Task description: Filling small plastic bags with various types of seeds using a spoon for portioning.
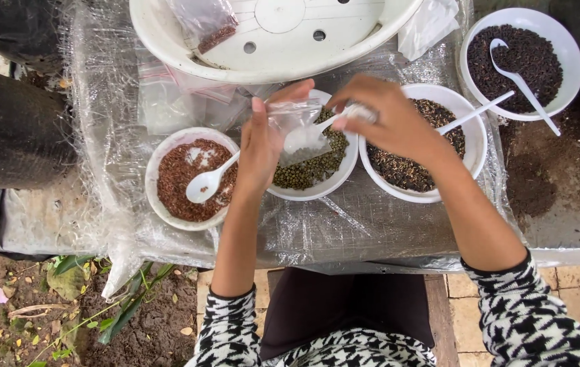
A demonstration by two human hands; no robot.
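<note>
Hands (pixel 263 143) spoon (pixel 310 132) seemingly green seeds into a clear bag (pixel 293 119).

You have a single head-worn camera, looking almost straight down at close range onto the plastic-covered table (pixel 371 231). Its near edge crosses the lower frame, your lap and ground below it.

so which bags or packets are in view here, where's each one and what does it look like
small clear plastic bag: held open in the left hand, over the bowl of green seeds.
clear zip bag: in the big white basin at top left, reddish-brown seeds at its bottom.
flat empty clear bags: stacked on the table, left of the hands, pinkish zip strips.
crumpled clear bag: top, right of the basin.
No labels, signs or screens.
</note>
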